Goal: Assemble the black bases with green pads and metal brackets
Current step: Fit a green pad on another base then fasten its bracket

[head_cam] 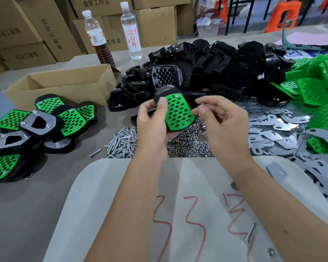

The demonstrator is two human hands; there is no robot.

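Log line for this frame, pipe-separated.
left hand: holds black base with green pad | right hand: pinches screw beside pad | metal bracket: not yet fitted

Stacked cardboard boxes (pixel 27 31) behind grey table (pixel 27 214); orange stools (pixel 284 16) far right.

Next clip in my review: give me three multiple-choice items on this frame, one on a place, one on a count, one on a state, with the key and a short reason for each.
1. Where does the pile of finished assemblies lie?
A. left of the hands
B. inside the cardboard box
C. on the far right

2. How many bottles stand behind the cardboard box?
A. one
B. two
C. four

3. What is the left hand doing?
A. resting flat on the table
B. reaching into the screws
C. gripping a black base with green pad

Key: 1 A, the finished pieces sit left of both hands. 2 B, a bottle with brown liquid and a clear bottle. 3 C, its thumb presses the pad while the right hand pinches a small screw.
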